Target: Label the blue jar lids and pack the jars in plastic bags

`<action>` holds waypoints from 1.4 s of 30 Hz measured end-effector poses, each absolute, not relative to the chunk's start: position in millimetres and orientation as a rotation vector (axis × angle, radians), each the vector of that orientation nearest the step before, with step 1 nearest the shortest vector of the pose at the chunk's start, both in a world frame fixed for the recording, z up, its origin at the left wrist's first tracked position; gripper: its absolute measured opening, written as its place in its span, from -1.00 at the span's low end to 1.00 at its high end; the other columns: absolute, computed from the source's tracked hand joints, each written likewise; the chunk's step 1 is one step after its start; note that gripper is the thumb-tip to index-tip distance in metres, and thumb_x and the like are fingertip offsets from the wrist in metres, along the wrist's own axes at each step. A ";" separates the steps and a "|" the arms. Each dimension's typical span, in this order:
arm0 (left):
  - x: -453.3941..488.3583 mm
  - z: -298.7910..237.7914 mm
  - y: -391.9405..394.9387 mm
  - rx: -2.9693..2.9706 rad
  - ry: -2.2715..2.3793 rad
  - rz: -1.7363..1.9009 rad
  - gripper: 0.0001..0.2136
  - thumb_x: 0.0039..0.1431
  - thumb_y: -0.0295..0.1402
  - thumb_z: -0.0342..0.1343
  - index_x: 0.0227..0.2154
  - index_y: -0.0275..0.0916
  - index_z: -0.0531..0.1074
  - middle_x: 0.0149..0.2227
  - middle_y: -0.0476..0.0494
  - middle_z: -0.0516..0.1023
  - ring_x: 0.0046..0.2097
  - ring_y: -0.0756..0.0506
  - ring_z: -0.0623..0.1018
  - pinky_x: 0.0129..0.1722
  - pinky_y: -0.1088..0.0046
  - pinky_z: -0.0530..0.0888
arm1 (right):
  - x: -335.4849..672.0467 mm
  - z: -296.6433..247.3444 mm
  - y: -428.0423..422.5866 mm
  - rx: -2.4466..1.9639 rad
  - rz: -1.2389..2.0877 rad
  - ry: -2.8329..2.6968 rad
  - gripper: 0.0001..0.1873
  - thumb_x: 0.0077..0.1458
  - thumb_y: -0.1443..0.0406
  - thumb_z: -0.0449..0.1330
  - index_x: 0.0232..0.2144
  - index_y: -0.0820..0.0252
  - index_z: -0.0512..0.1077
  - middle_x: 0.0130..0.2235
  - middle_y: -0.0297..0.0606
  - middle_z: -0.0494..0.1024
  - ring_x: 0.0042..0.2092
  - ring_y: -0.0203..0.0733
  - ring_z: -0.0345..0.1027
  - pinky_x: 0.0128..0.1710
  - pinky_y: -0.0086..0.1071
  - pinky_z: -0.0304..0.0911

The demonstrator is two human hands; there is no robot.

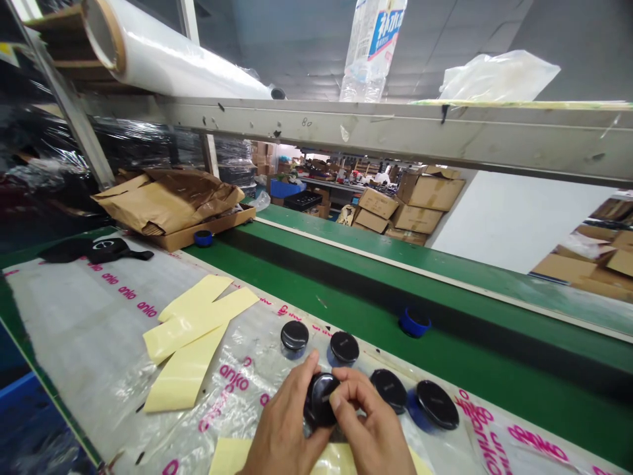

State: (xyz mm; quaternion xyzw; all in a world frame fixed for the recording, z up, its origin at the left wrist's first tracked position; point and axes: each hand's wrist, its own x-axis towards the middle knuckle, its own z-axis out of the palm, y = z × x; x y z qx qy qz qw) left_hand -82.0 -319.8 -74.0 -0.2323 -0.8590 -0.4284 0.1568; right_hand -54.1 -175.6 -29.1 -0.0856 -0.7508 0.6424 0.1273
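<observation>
Your left grip cups and your right grip pinches the glossy black round plastic piece, likely light, stiff, slick; hold its sides.

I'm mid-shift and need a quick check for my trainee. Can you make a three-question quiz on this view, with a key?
1. Multiple choice: what is between the left hand and the right hand?
A) a clear bottle
B) a round black-topped piece
C) a cardboard box

2. Count: how many other black-topped pieces stand around the hands on the printed plastic sheet?

3. Fill in the blank: the overlapping yellow strips lie to the ____ of the left hand.

Key:
1. B
2. Four
3. left
</observation>
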 end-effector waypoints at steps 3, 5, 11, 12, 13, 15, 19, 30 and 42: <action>-81.7 -73.0 -320.8 -0.686 -2.483 -1.222 -0.20 0.12 -0.48 0.19 0.37 -0.05 -0.05 0.19 -0.19 0.48 0.12 -0.18 0.56 0.11 0.27 0.53 | -54.3 -30.5 -174.5 -0.241 1.889 -2.190 -0.68 0.06 0.06 0.24 -0.54 0.17 0.50 -0.05 -0.07 0.52 -0.02 0.05 0.40 -0.13 -0.33 0.26; -81.5 -72.5 -321.0 -0.680 -2.482 -1.227 -0.19 0.12 -0.49 0.19 0.37 -0.03 -0.06 0.18 -0.17 0.48 0.12 -0.17 0.56 0.12 0.27 0.52 | -54.4 -31.4 -174.6 -0.242 1.888 -2.191 -0.67 0.07 0.06 0.23 -0.53 0.17 0.49 -0.05 -0.07 0.51 -0.02 0.04 0.40 -0.16 -0.34 0.27; -80.7 -69.5 -320.8 -0.699 -2.459 -1.250 -0.19 0.11 -0.49 0.20 0.36 -0.02 -0.05 0.17 -0.16 0.49 0.12 -0.17 0.56 0.10 0.29 0.54 | -54.2 -35.4 -175.2 -0.219 1.797 -2.224 -0.65 0.10 0.04 0.21 -0.53 0.17 0.49 -0.07 -0.07 0.53 -0.06 0.02 0.42 -0.16 -0.34 0.27; -80.8 -69.3 -320.8 -0.700 -2.460 -1.249 -0.19 0.11 -0.49 0.21 0.36 -0.03 -0.05 0.17 -0.17 0.49 0.12 -0.18 0.56 0.10 0.29 0.54 | -54.1 -36.0 -175.0 -0.216 1.775 -2.239 -0.65 0.11 0.05 0.20 -0.53 0.17 0.49 -0.07 -0.07 0.53 -0.05 0.02 0.42 -0.15 -0.34 0.27; -81.0 -69.2 -320.7 -0.699 -2.461 -1.246 -0.18 0.11 -0.49 0.21 0.36 -0.03 -0.04 0.17 -0.18 0.49 0.12 -0.18 0.56 0.10 0.28 0.54 | -54.1 -36.7 -174.8 -0.212 1.755 -2.256 -0.65 0.12 0.06 0.19 -0.53 0.17 0.49 -0.06 -0.07 0.53 -0.05 0.02 0.42 -0.14 -0.34 0.27; -81.3 -69.6 -320.6 -0.694 -2.463 -1.239 -0.17 0.09 -0.50 0.23 0.36 -0.03 -0.04 0.16 -0.18 0.50 0.10 -0.19 0.57 0.11 0.28 0.53 | -54.1 -37.9 -174.2 -0.199 1.719 -2.281 -0.65 0.13 0.06 0.17 -0.52 0.17 0.49 -0.07 -0.06 0.54 -0.04 0.01 0.42 -0.13 -0.35 0.28; -81.3 -70.5 -320.9 -0.685 -2.483 -1.226 -0.15 0.08 -0.52 0.23 0.36 0.00 -0.06 0.16 -0.17 0.50 0.10 -0.18 0.57 0.11 0.29 0.53 | -54.3 -40.9 -173.7 -0.187 1.676 -2.293 -0.66 0.14 0.07 0.16 -0.52 0.16 0.49 -0.09 -0.07 0.56 -0.05 0.00 0.43 -0.09 -0.34 0.29; -81.0 -70.0 -322.7 -0.735 -2.405 -1.184 -0.24 0.15 -0.46 0.17 0.35 -0.03 -0.02 0.13 -0.18 0.52 0.07 -0.17 0.59 0.07 0.29 0.56 | -55.2 -35.9 -175.0 -0.312 1.761 -2.285 -0.62 0.00 0.02 0.29 -0.60 0.20 0.50 -0.14 -0.07 0.57 -0.25 -0.05 0.45 -0.29 -0.33 0.31; -84.9 -57.2 -318.6 -0.493 -2.616 -1.658 -0.06 -0.20 -0.59 0.24 0.33 -0.06 0.10 0.16 -0.20 0.49 0.18 -0.28 0.48 0.19 0.09 0.44 | -51.9 -24.6 -173.3 -0.513 1.928 -2.025 -0.48 0.04 -0.12 0.28 -0.20 0.18 0.44 -0.42 -0.24 0.53 -0.44 -0.17 0.38 -0.52 -0.42 0.23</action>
